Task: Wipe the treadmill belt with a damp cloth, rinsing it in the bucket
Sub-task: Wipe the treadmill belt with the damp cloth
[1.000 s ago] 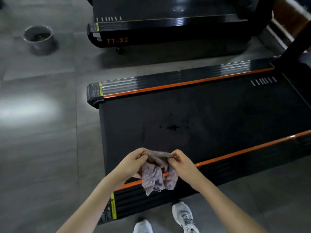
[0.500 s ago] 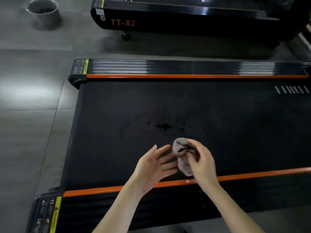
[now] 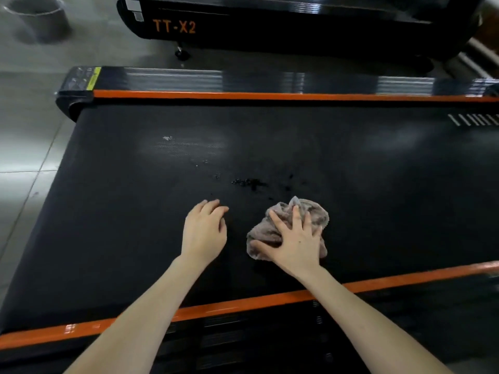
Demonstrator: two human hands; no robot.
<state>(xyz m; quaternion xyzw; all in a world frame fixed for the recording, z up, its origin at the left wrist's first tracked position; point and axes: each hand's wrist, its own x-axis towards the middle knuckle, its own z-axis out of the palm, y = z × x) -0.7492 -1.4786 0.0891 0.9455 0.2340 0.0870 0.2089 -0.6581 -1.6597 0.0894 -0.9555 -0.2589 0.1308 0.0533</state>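
The cloth [image 3: 314, 215] lies bunched on the treadmill belt [image 3: 129, 238], just short of a scatter of dark specks [image 3: 248, 182], pinned under the spread, unclenched fingers of the right hand [image 3: 294, 240]. The left hand [image 3: 204, 233] rests beside it on the belt, loosely bent and grasping nothing. Crumpled like this, the cloth may smear or push the specks along rather than lift them, and the belt could slip under leaning palms; the bucket [image 3: 37, 16] stands well apart on the floor [image 3: 24, 136], so rinsing risks drips.
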